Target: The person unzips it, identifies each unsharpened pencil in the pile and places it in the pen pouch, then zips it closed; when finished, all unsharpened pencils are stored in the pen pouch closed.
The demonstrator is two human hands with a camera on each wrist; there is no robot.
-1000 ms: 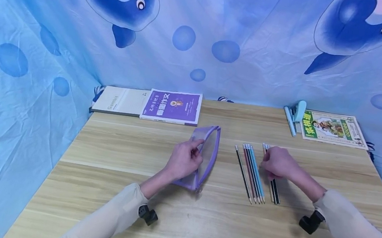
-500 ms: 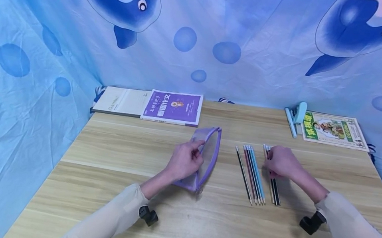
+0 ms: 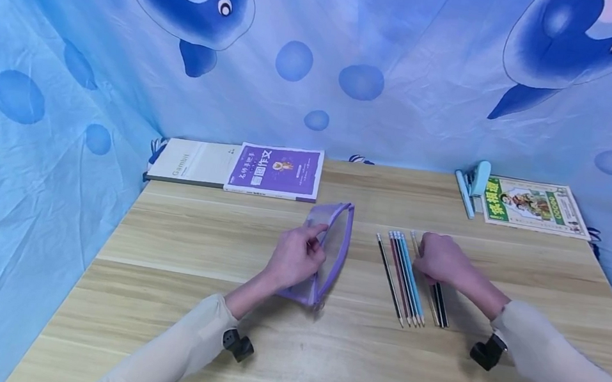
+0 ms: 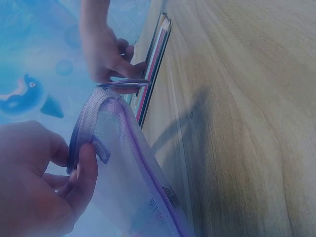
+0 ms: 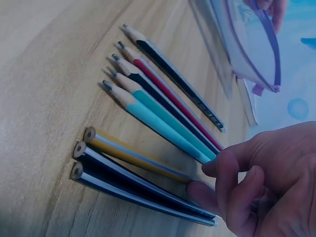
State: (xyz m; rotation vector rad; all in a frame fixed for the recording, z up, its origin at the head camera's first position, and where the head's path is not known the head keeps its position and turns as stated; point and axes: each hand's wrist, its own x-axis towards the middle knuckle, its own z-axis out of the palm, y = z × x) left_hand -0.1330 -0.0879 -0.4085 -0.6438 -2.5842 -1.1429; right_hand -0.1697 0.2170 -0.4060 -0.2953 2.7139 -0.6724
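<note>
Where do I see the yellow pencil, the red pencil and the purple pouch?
Yellow pencil (image 5: 133, 156): right wrist view, middle of its shaft.
Red pencil (image 5: 168, 93): right wrist view, along its shaft.
Purple pouch (image 4: 121, 168): left wrist view, mesh side.

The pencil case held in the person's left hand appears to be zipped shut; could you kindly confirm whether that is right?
Not quite: the pencil case is open, not zipped shut, as the head view shows. It is indeed held in the left hand.
</note>
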